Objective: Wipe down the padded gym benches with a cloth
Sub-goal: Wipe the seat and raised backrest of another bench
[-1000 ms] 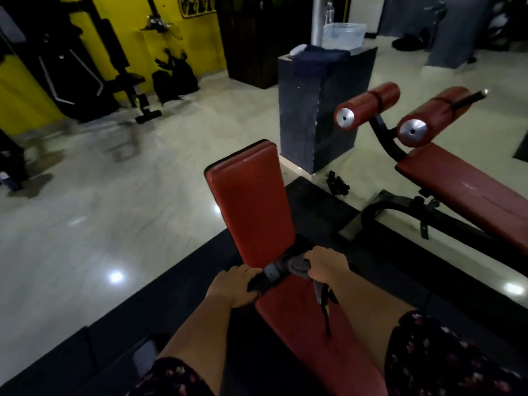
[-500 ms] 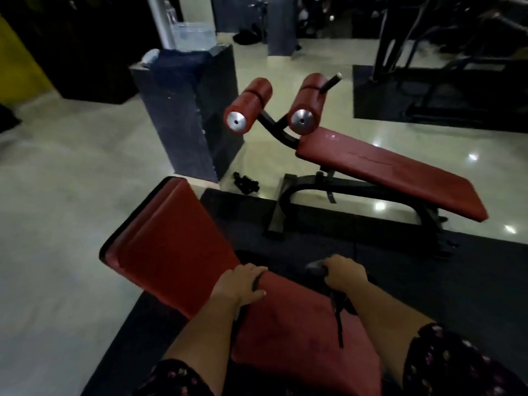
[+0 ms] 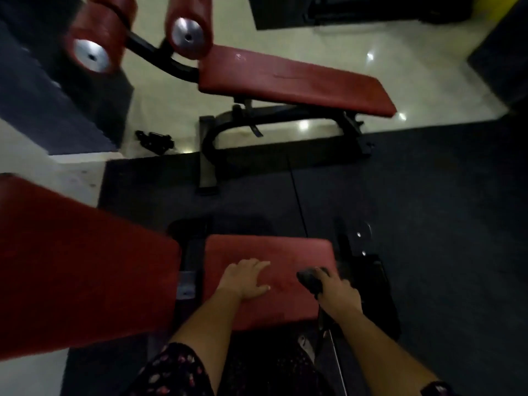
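A red padded seat (image 3: 268, 250) lies right below me, with the bench's red back pad (image 3: 80, 270) stretching off to the left. My left hand (image 3: 247, 280) rests flat on the seat, fingers spread. My right hand (image 3: 334, 290) grips a dark bunched cloth (image 3: 310, 278) at the seat's right edge, a dark strip dangling beneath it. A second red bench (image 3: 291, 81) with two red roller pads (image 3: 188, 27) stands farther off.
A dark pillar block (image 3: 57, 104) rises at the left. A small black object (image 3: 155, 140) lies on the pale floor beside it. Black rubber matting (image 3: 428, 210) covers the floor around both benches. The second bench's black frame (image 3: 208, 155) reaches toward me.
My view has swung right and down over the seat. My left hand has come off the seat's back edge and now lies flat on the pad. My right hand, with the cloth, has moved onto the seat's right edge.
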Demonstrator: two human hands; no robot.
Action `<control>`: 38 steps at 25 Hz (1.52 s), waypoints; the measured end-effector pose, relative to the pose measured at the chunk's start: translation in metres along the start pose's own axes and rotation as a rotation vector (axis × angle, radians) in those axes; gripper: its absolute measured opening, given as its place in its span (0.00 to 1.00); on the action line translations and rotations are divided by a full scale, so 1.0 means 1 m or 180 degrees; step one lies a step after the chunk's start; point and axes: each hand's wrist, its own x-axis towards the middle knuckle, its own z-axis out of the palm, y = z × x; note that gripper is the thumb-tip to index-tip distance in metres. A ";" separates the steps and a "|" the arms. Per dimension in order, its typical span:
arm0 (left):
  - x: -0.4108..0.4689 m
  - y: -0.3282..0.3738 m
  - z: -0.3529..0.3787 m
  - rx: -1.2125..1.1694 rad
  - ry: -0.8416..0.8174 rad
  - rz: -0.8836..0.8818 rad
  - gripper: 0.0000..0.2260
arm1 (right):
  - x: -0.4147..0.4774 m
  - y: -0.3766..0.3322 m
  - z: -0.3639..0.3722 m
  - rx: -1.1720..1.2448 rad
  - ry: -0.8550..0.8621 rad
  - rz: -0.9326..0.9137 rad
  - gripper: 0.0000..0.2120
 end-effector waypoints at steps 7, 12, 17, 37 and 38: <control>0.083 -0.012 0.076 0.0293 0.0031 0.0001 0.28 | 0.024 0.078 0.091 0.0202 -0.0228 0.0790 0.31; 0.159 -0.044 0.103 0.0293 0.0686 0.0197 0.26 | 0.090 0.072 0.121 0.0433 0.0466 0.1074 0.32; 0.224 -0.066 0.145 0.0693 0.0900 0.1054 0.25 | 0.161 0.066 0.158 0.0263 0.0193 0.0728 0.36; 0.283 -0.098 0.210 0.0131 0.2162 0.0615 0.25 | 0.284 0.078 0.132 0.0584 0.1164 0.0569 0.34; 0.283 -0.097 0.210 0.0152 0.2196 0.0629 0.25 | 0.270 0.080 0.142 0.0609 0.1208 0.0476 0.34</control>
